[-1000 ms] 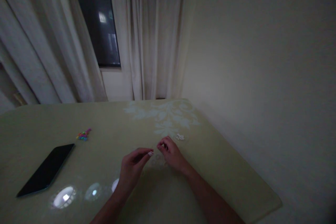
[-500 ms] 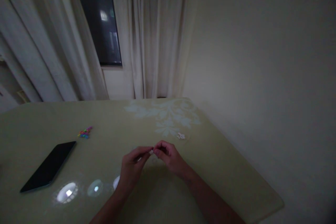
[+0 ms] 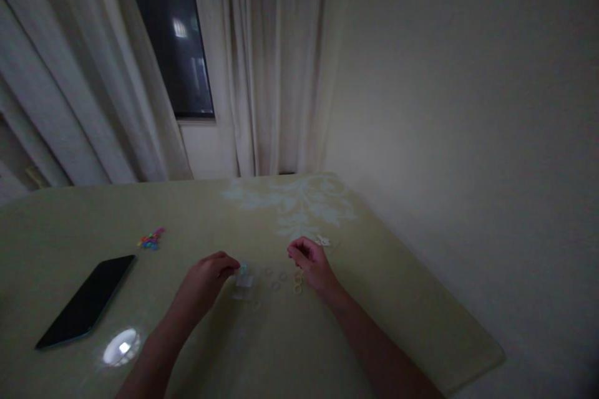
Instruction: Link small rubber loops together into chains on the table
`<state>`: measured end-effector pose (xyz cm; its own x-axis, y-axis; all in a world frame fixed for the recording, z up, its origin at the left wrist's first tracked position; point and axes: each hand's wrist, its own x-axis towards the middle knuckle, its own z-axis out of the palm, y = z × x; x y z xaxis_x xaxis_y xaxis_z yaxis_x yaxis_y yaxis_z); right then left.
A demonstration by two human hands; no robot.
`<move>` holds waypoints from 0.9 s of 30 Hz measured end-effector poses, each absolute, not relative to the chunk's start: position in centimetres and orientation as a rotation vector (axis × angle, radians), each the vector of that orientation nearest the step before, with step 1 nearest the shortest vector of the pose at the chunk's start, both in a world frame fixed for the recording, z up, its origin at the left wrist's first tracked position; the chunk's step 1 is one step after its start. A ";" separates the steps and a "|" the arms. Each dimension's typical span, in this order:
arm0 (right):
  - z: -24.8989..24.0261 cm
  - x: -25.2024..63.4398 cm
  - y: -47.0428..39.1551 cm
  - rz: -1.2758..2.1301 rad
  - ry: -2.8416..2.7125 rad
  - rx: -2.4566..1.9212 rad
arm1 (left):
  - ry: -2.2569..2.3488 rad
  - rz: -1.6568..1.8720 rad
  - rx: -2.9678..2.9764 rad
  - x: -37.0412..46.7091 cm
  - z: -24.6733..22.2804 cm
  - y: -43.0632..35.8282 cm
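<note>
My left hand (image 3: 210,274) is closed, its fingertips pinched together at the upper left edge of a small clear plastic piece (image 3: 243,287). A tiny bluish item (image 3: 243,269) shows right at those fingertips; whether they grip it I cannot tell. My right hand (image 3: 312,265) hovers to the right with curled fingers and thumb pressed together; anything in them is hidden. Beneath and left of it lie several small yellowish rings (image 3: 298,289). Paler rings (image 3: 275,286) are scattered between the two hands, and one more ring (image 3: 256,305) lies below the clear piece.
Small white pieces (image 3: 322,240) lie just beyond my right hand. A heap of colourful small pieces (image 3: 150,239) sits at the left, behind a black tablet-like slab (image 3: 87,302). The glossy table (image 3: 397,324) meets a wall on the right; curtains (image 3: 276,62) hang behind.
My hands were together at a small whitish thing and have moved apart, left hand leftward, right hand slightly right and up. The rings and clear piece between them now show.
</note>
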<state>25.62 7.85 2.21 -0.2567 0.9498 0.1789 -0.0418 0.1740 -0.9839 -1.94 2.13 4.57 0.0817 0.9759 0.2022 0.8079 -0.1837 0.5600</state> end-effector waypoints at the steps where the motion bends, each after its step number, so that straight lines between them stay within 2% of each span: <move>1: 2.1 25.7 8.0 1.259 -1.467 -0.928 | 1.777 0.668 2.117 -1.9 4.7 1.9; 6: 1.7 25.9 8.2 1.153 -1.565 -0.957 | 1.898 0.207 2.305 -0.4 5.8 0.9; 9: 1.4 26.0 8.0 0.955 -1.769 -1.027 | 1.880 0.026 2.420 0.8 6.5 0.4; 13: 1.2 26.0 7.6 0.701 -2.081 -1.107 | 1.857 -0.009 2.453 1.3 7.1 -0.1; 22: 1.4 25.8 6.8 0.740 -2.335 -1.140 | 1.847 -0.091 2.482 1.9 6.7 0.2; 27: 1.2 25.5 6.3 0.578 -2.440 -1.170 | 1.854 -0.062 2.506 2.1 6.1 0.4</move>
